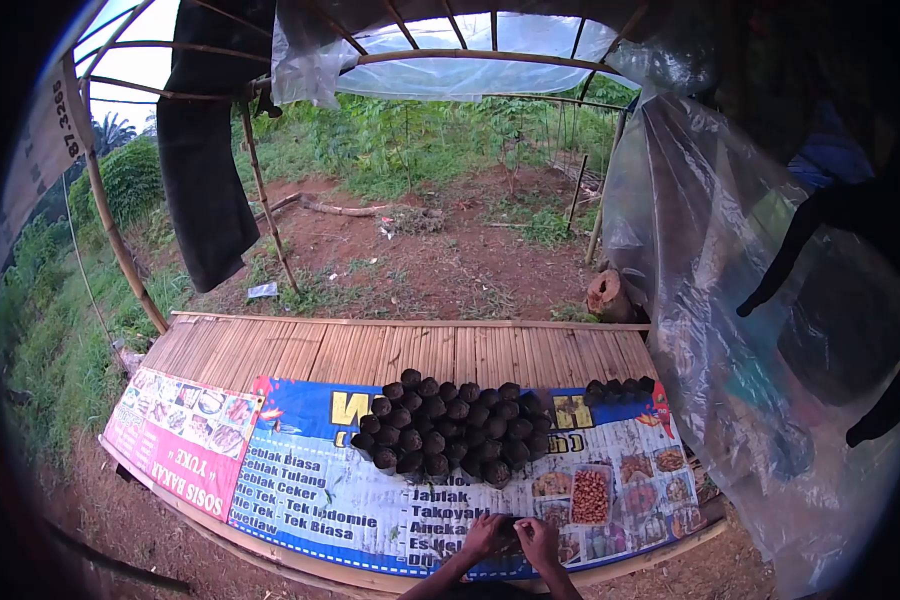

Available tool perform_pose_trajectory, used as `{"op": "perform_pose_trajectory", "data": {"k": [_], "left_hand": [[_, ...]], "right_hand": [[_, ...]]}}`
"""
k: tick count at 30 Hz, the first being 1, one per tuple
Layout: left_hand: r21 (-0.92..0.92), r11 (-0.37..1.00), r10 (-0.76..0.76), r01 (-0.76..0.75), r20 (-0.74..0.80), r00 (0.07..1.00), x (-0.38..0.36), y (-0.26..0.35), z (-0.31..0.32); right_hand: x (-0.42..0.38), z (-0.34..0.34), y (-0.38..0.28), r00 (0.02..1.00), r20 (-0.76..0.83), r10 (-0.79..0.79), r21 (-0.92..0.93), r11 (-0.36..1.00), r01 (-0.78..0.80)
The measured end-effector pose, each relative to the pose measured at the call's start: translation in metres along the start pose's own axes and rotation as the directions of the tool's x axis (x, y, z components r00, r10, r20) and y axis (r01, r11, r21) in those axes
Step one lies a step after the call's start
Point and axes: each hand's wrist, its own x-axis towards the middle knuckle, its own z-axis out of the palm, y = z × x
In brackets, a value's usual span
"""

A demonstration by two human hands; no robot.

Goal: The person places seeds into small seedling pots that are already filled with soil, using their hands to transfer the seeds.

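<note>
My left hand (485, 536) is closed around a small black planting bag (510, 530) near the front edge of the bamboo bench. From the other side, the fingertips of my right hand (538, 541) are pinched together at the same bag. Its lower part is hidden by my hands. Just beyond stands a tight cluster of similar black planting bags (455, 425), upright and dark at the top. Right of my hands, a shallow clear tray (590, 495) holds many small reddish-brown seeds or nuts.
A printed food-menu banner (310, 470) covers the front of the bamboo bench (390, 350). More black bags (620, 390) stand at the back right. Clear plastic sheeting (700, 250) hangs on the right, beside a cut log (608, 295). Bamboo poles (120, 240) rise at left.
</note>
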Motion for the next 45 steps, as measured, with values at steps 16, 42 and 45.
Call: {"op": "perform_pose_trajectory", "data": {"k": [16,42,45], "left_hand": [[-0.022,1.0,0.009,-0.01,-0.063,0.998,0.004,0.004,-0.004],[-0.008,0.998,-0.059,0.059,0.004,0.998,0.008,0.014,-0.012],[-0.015,0.998,-0.06,0.059,-0.032,0.998,0.008,0.016,-0.013]], "right_hand": [[-0.002,-0.002,-0.005,0.989,-0.009,-0.148,-0.13,0.981,0.145],[0.005,0.002,-0.006,0.997,0.061,-0.057,0.028,0.998,0.056],[0.01,0.0,-0.009,0.998,-0.022,-0.056,0.061,0.997,0.057]]}}
